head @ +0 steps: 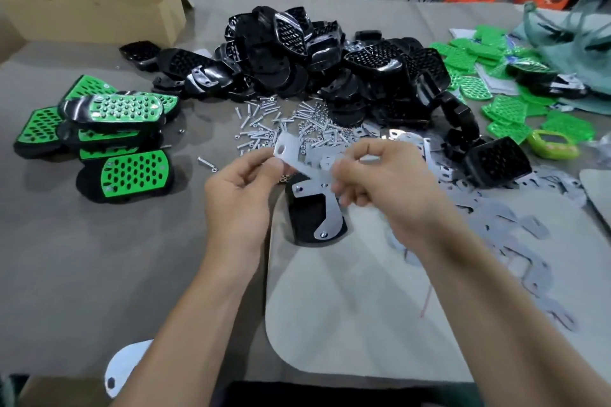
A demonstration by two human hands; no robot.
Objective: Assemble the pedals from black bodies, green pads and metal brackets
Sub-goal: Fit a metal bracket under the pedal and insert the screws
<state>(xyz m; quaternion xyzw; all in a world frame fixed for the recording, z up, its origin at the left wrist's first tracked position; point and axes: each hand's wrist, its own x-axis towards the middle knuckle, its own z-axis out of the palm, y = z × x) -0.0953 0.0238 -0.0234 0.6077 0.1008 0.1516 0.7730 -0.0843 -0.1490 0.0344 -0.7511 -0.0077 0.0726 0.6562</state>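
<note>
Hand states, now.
Left hand: pinching one end of a metal bracket.
Right hand: pinching its other end.

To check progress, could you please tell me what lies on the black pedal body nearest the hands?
A curved metal bracket lies on the black body, fasteners showing at two ends. The right hand, holding a loose bracket with the left hand, hides its far corner.

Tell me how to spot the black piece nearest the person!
Start at the big pile of black bodies. Come toward the person, past the loose screws. One black body lies alone at the pale sheet's edge, a curved metal bracket on top.
</note>
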